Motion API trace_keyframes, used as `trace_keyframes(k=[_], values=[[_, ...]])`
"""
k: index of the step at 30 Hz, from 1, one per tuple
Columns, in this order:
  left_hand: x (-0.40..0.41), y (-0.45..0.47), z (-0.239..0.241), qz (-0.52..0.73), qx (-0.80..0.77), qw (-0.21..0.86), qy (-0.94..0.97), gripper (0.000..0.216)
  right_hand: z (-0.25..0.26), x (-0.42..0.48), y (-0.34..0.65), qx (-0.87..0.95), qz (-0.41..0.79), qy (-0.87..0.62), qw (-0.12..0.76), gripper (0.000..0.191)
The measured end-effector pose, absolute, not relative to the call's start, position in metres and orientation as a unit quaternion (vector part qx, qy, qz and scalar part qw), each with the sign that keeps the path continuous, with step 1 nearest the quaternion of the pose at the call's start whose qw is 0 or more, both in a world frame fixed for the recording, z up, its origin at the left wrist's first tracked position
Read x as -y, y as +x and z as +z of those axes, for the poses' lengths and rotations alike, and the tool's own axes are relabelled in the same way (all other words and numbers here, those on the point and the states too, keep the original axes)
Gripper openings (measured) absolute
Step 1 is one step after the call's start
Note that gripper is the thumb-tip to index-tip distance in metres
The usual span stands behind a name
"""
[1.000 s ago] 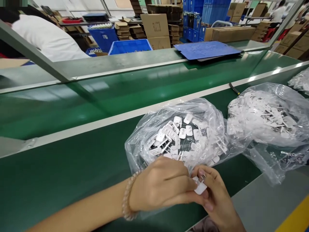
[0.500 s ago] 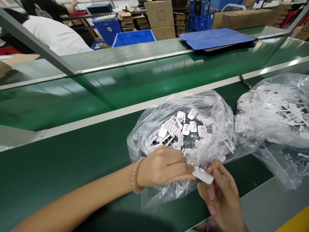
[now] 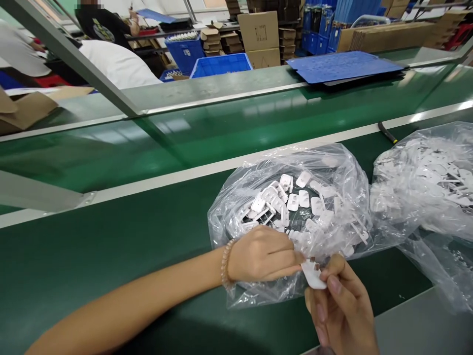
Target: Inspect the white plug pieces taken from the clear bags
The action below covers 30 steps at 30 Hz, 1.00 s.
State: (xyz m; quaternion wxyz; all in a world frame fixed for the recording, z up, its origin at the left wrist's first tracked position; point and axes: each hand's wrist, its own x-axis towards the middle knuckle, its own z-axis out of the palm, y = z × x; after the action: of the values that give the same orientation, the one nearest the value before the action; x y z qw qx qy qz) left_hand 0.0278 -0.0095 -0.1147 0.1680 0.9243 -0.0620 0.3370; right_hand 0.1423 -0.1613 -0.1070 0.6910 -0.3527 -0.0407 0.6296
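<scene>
On my feed: one small white rounded plastic plate with short metal prongs (image 3: 312, 277), held in the air over the near side of a clear plastic bag (image 3: 221, 217), towards the near edge of the dark green worktop (image 3: 177, 227).

Left hand (image 3: 261, 254): fingers curled in tight, tips pinching the plate's left end; thumb hidden, so I can't tell how firmly. Right hand (image 3: 345, 296): thumb and forefinger closed on the right end, other fingers loosely bent below, holding nothing I can see.

Doing it well, my read: pinch by the rim, prongs up, fingertips off the metal. Steady with the right, small moves with the left. Wrists clear of the film so it doesn't snag.

Counts: hands, 2. Plate in hand, 1; prongs on it, 2 that I can make out. Bags, 2 nearby, the second clear bag (image 3: 391, 207) cut off by my view. Loose white plates (image 3: 303, 198) in the first: well over a dozen, overlapped, no exact number. Black-and-yellow-handled tool (image 3: 387, 133) by the worktop's far edge: 1.
</scene>
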Motion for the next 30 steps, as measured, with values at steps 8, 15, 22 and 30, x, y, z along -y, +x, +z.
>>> trace_keyframes(k=[8, 15, 22, 30], values=[[0.011, 0.027, -0.113, 0.345, 0.049, 0.184, 0.919, 0.018, -0.120, 0.162, 0.148, 0.090, 0.654, -0.294, 0.691, 0.017], [0.012, 0.028, -0.104, 0.301, -0.057, 0.300, 0.903, 0.014, -0.126, 0.169, 0.130, 0.148, 0.573, -0.379, 0.711, 0.027], [0.006, 0.030, -0.109, 0.205, -0.192, 0.461, 0.842, 0.028, -0.104, 0.160, 0.223, 0.304, -0.104, -0.643, 0.696, 0.021], [-0.002, 0.028, -0.109, 0.299, -0.185, 0.526, 0.775, 0.015, -0.075, 0.148, 0.261, 0.366, -0.091, -0.758, 0.533, 0.037]])
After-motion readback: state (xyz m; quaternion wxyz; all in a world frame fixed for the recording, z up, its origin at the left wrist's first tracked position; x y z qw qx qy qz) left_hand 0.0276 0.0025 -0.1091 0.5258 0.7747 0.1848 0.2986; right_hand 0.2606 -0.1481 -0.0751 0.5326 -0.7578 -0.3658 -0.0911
